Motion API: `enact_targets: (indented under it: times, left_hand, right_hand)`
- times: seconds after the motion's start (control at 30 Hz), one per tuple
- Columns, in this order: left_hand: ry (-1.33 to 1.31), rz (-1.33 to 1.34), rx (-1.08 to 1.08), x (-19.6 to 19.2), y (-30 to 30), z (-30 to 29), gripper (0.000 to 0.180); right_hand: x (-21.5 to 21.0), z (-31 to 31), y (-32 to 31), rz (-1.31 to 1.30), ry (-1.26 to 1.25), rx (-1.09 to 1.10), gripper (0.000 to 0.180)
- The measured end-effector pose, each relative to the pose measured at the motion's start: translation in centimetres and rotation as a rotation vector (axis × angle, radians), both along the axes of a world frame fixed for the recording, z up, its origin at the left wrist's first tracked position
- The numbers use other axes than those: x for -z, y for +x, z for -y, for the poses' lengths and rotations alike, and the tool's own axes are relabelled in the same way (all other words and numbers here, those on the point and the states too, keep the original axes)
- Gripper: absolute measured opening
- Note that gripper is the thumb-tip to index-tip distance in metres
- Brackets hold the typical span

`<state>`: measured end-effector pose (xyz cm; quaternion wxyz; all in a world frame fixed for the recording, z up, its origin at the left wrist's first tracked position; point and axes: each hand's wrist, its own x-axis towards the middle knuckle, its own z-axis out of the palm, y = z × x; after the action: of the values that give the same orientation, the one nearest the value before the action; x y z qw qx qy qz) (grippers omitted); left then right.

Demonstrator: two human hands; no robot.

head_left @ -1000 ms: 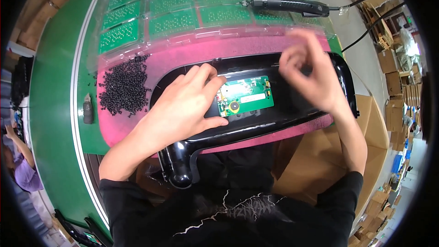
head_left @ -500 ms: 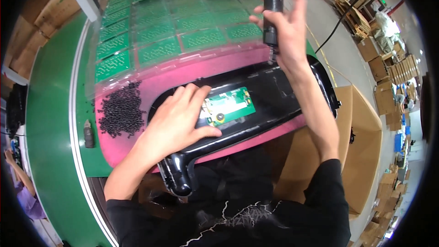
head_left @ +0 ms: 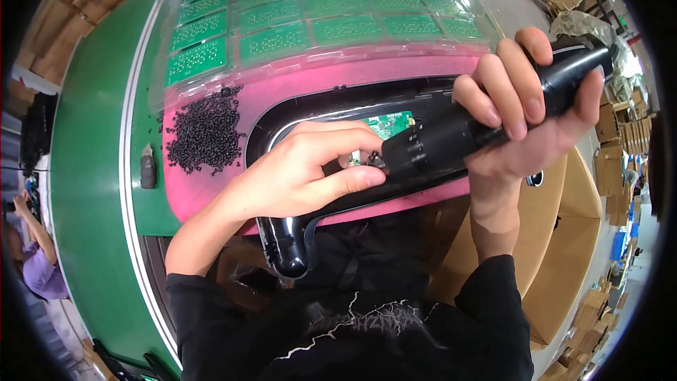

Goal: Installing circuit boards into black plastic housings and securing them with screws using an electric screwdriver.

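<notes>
My right hand [head_left: 525, 109] is wrapped round a black electric screwdriver [head_left: 451, 142], which lies tilted across the front of me with its nose to the left. My left hand [head_left: 310, 169] has thumb and forefinger curled together at that nose, around a small dark piece [head_left: 375, 161] too small to make out. Beneath both hands rests a long glossy black plastic housing [head_left: 395, 102] with a rounded end and a stub pointing toward me. A green circuit board [head_left: 391, 124] sits inside it, partly hidden by my left hand and the screwdriver.
A heap of small black screws [head_left: 206, 130] lies on the pink mat [head_left: 185, 201], left of the housing. Behind are clear trays of green boards [head_left: 345, 28]. A dark small bottle-like object [head_left: 148, 168] stands at left. An open cardboard box [head_left: 564, 254] is at right.
My right hand has brought the screwdriver down from upright at the far side to nearly level. My left hand has lifted off the housing and closed near the screwdriver's nose. The view has shifted.
</notes>
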<state>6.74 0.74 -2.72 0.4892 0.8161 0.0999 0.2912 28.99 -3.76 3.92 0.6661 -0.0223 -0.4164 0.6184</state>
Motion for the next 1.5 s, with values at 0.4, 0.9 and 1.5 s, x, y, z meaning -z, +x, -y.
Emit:
enact_targets:
  times: [0.4,0.9,1.5]
  left_hand:
    - [0.385,-0.013,-0.080,0.2,0.0,-0.2,0.016]
    - [0.040,0.037,-0.206,-0.1,-0.1,-0.5,0.011]
    - [-0.364,0.007,-0.102,0.5,0.1,-0.2,0.011]
  right_hand:
    - [0.6,1.8,-0.6,0.325,0.062,-0.012,0.046]
    - [-0.8,3.9,-0.8,0.105,0.252,0.436,0.040]
    - [0.2,2.7,-0.8,0.133,0.298,0.341,0.039]
